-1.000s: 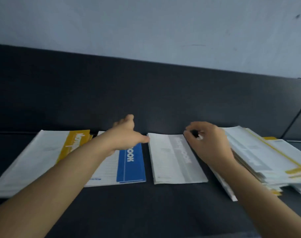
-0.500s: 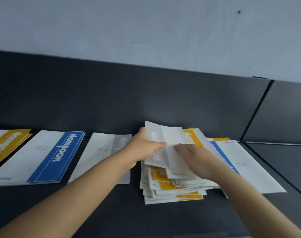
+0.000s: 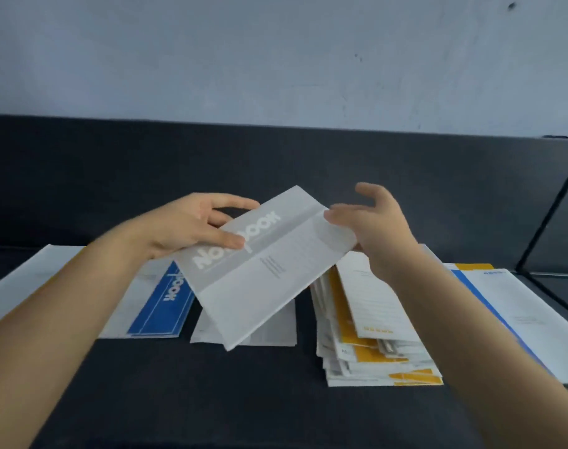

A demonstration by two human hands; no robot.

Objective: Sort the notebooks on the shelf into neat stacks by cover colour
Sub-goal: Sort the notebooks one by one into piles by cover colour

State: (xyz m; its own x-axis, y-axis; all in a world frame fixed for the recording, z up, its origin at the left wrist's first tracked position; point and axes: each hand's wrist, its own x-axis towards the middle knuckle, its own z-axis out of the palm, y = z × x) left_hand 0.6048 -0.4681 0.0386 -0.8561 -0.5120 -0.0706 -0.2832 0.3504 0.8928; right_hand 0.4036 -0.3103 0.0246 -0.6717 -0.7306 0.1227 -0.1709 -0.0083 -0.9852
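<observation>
Aloft, left hand [image 3: 192,228] fingers pinch a thin, flat grey notebook [image 3: 276,270]; right hand [image 3: 376,231] fingers spread loose.

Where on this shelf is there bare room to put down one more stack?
Bare: the wide front strip of the shelf, before the row, and a narrow lane between the lying grey notebook and the mixed pile. Crowded: the row itself, notebooks nearly edge to edge.
</observation>
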